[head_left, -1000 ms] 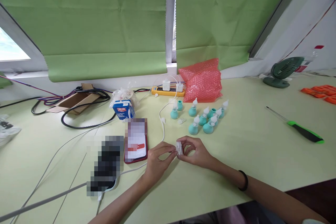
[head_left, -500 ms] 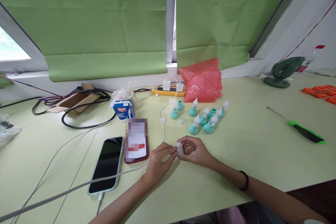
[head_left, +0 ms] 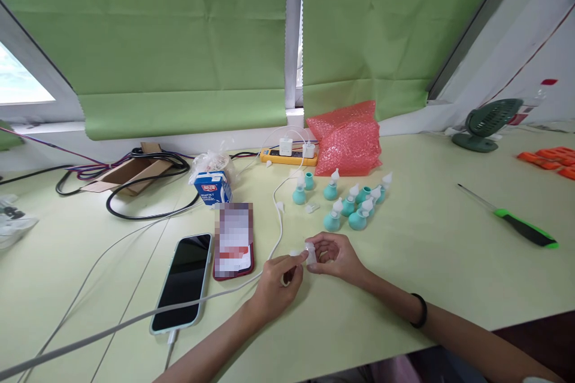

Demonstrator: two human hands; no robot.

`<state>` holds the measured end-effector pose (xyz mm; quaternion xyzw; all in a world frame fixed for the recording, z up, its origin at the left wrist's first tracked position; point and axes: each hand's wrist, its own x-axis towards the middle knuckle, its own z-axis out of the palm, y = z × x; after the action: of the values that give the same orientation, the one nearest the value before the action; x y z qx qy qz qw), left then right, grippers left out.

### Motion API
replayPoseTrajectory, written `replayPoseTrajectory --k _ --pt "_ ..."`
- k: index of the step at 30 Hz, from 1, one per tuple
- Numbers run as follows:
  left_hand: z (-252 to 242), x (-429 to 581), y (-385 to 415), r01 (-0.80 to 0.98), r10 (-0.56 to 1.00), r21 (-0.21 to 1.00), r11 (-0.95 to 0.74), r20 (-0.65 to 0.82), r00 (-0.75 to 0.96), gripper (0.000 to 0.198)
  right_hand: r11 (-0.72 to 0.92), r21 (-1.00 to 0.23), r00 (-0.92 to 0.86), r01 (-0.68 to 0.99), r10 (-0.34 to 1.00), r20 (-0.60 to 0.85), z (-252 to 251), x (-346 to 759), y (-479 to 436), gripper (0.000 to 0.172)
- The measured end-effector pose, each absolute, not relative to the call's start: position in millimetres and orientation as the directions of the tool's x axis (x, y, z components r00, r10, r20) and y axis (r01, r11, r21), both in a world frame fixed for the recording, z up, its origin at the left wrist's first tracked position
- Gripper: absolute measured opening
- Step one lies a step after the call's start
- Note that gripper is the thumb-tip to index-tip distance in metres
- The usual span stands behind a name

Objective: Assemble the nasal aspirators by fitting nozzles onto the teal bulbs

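Near the front middle of the table, my right hand (head_left: 336, 257) pinches a small translucent white plastic piece (head_left: 311, 254) between thumb and fingers. My left hand (head_left: 278, 284) meets it from the left, its index fingertip against the piece and the other fingers curled. A whitish bit (head_left: 294, 253) shows just above the left index finger; whether that hand grips it is hard to make out. Beyond my hands stand several teal squeeze bulbs (head_left: 332, 221), most topped with translucent pointed tips (head_left: 387, 181). One teal bulb (head_left: 309, 179) at the back has an uncovered neck. A small clear part (head_left: 311, 208) lies in front of the bulbs.
Left of my hands lie a black-screened phone (head_left: 182, 281) and a red-cased phone (head_left: 233, 239), with a white cable (head_left: 224, 291) across. Behind are a blue drink carton (head_left: 213, 188), a yellow power strip (head_left: 287, 158) and red bubble wrap (head_left: 345, 143). A screwdriver (head_left: 523, 227) lies right.
My left index finger has straightened along the translucent piece, and its thumb has dropped away from it. A whitish bit now shows above that finger. My right hand keeps its pinch.
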<state>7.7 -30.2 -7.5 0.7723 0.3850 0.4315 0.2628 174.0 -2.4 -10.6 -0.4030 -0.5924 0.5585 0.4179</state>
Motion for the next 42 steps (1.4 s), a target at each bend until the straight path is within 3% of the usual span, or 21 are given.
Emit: replayPoseTrajectory --k 4,8,11,14,22,35,42 --pt "-3.3 6.0 -30.5 0.301 0.880 0.843 -0.446 0.351 0.320 0.026 0.079 -0.997 -0.327 0.009 0.942 0.071 -8.7 174.0 -3.1 0.039" --pt "2.9 1.7 -28.5 0.083 0.914 0.966 -0.243 0.200 0.352 0.027 0.116 -0.993 -0.339 -0.023 0.933 0.117 -6.4 173.8 -4.3 0.039" --pt "4.5 1.3 -29.0 -0.099 0.941 0.987 -0.126 0.151 0.303 0.030 0.206 -0.978 -0.341 -0.013 0.919 0.198 -5.0 172.9 -6.2 0.040" --pt "4.5 4.3 -30.3 -0.164 0.956 0.985 -0.051 0.096 0.276 0.030 0.325 -0.945 -0.328 0.025 0.896 0.300 -5.1 171.5 -7.3 0.043" --pt "7.6 9.9 -29.0 -0.079 0.915 0.997 0.005 0.027 0.402 0.022 0.569 -0.818 -0.371 0.081 0.779 0.505 -4.9 167.7 -8.3 0.044" --pt "6.4 4.0 -26.5 -0.009 0.904 0.999 -0.049 0.048 0.424 0.028 0.644 -0.762 -0.392 0.063 0.719 0.574 -10.2 167.4 -7.3 0.049" --pt "6.6 7.0 -29.8 0.193 0.935 0.958 -0.211 0.140 0.325 0.024 0.704 -0.692 -0.426 0.159 0.682 0.595 -5.9 167.7 -9.4 0.044"
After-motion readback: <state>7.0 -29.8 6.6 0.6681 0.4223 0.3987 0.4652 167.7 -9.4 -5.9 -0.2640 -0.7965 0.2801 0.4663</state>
